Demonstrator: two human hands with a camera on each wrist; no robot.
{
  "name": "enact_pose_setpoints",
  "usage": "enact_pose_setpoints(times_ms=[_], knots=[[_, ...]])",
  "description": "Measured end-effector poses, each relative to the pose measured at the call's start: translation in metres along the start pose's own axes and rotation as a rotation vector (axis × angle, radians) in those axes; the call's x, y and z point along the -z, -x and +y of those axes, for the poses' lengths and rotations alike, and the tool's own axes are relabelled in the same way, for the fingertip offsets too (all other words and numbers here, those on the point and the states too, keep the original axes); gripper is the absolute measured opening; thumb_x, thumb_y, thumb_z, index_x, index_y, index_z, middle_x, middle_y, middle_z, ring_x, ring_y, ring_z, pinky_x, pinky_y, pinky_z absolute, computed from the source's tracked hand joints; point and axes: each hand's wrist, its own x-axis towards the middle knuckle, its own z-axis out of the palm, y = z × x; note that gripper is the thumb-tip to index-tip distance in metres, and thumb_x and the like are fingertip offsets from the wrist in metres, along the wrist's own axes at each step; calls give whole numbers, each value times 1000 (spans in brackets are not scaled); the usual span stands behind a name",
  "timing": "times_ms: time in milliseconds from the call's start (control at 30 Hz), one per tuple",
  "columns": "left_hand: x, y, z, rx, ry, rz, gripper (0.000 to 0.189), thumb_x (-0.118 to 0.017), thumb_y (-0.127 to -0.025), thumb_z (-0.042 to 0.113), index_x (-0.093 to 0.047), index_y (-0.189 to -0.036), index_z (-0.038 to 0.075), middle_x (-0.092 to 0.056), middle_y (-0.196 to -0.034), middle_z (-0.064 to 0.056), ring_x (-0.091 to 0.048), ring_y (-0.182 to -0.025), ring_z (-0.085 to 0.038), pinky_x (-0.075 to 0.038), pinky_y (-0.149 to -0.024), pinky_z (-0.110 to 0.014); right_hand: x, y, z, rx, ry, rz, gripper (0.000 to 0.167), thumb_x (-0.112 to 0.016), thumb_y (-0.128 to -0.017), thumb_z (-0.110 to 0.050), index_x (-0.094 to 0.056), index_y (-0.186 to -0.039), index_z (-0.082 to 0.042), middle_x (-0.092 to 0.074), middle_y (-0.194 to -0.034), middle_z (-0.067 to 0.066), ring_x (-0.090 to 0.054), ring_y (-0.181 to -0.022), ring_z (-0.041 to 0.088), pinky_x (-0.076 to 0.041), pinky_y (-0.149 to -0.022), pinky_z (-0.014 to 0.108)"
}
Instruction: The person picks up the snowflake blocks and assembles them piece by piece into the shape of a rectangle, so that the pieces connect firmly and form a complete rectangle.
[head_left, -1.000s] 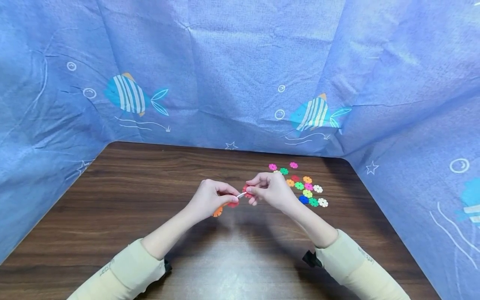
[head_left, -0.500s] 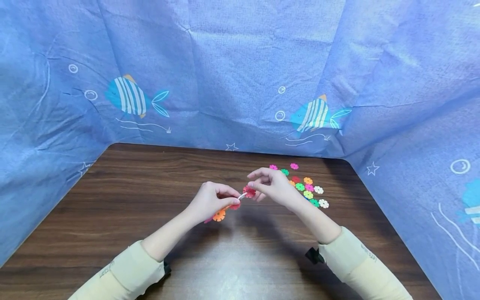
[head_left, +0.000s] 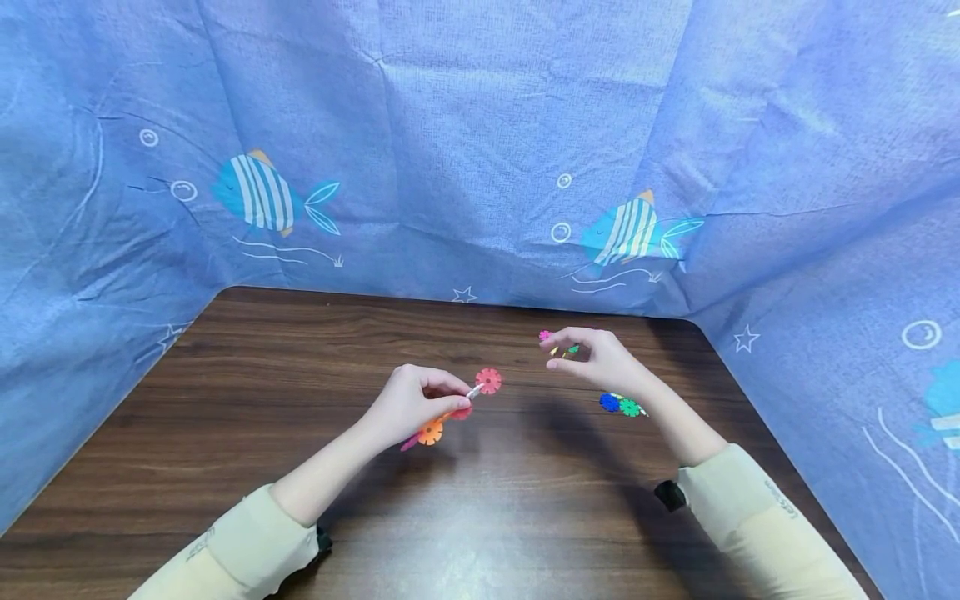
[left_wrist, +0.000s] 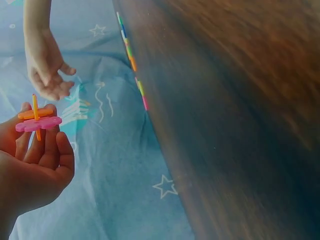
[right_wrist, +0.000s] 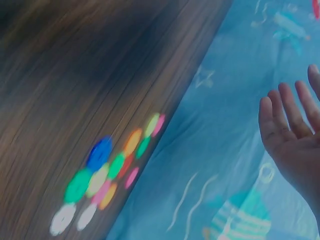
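Observation:
My left hand (head_left: pixel 411 404) pinches a linked string of notched flower-shaped plastic discs above the table. A red disc (head_left: pixel 489 382) tops its far end, joined to a white disc (head_left: pixel 476 390) seen edge-on at the fingertips. Below the fingers hang another red disc, an orange disc (head_left: pixel 431 432) and a purple-pink one. In the left wrist view a pink disc (left_wrist: pixel 39 124) sits crosswise on an orange one by the fingers. My right hand (head_left: pixel 603 362), relaxed and holding nothing, hovers over the loose discs and covers most of them in the head view.
Loose discs lie flat at the table's right, among them a blue disc (head_left: pixel 609 402) and a green disc (head_left: pixel 629 407). White, yellow, orange and pink ones show blurred in the right wrist view. Blue fish-print cloth (head_left: pixel 480 167) rises behind the brown wooden table (head_left: pixel 315 350).
My right hand has let go of the red disc at the string's end and moved right over the loose discs. My left hand keeps its pinch and has shifted slightly left.

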Motion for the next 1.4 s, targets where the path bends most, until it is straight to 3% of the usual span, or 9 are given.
enact_pose_setpoints(times_ms=[333, 500, 733, 933, 1133, 1400], knots=[[9, 4, -5, 25, 4, 14, 11, -76, -80, 24, -75, -90, 20, -72, -76, 5, -68, -70, -23, -52, -56, -27, 27, 25, 55, -60, 108, -95, 34, -75, -81, -26, -67, -113, -15, -68, -106, -1, -60, -95, 15, -52, -81, 42], [12, 6, -4, 45, 11, 15, 12, -76, -80, 25, -75, -90, 20, -72, -77, 5, -68, -73, -27, -53, -56, -28, 34, 37, 80, -29, 187, -150, 35, -77, -79, -17, -67, -112, -12, -66, -111, 4, -59, -102, 21, -50, -83, 47], [13, 6, -7, 37, -14, 24, 15, -76, -80, 24, -74, -92, 15, -72, -78, 5, -66, -68, -17, -53, -57, -28, 36, 51, 108, 2, 280, -241, 33, -75, -80, -16, -68, -112, -8, -64, -109, 6, -59, -100, 28, -50, -82, 48], [12, 5, -7, 32, -42, 31, 14, -76, -80, 27, -73, -91, 20, -71, -78, 6, -64, -67, -15, -53, -58, -29, 30, 56, 124, 30, 332, -253, 34, -77, -78, -18, -70, -110, -8, -63, -110, 8, -55, -105, 29, -48, -85, 45], [11, 5, -7, 55, -31, 29, 14, -76, -80, 26, -73, -92, 19, -70, -78, 5, -63, -67, -16, -53, -59, -30, 25, 56, 132, -16, 335, -250, 31, -78, -77, -21, -72, -106, -11, -62, -111, 9, -55, -106, 31, -46, -88, 49], [11, 5, -9, 45, -23, 45, 17, -76, -80, 25, -73, -94, 15, -71, -80, 2, -62, -67, -14, -52, -58, -27, 22, 51, 130, -41, 334, -243, 25, -80, -75, -19, -70, -97, -14, -62, -97, -1, -56, -92, 21, -48, -79, 41]])
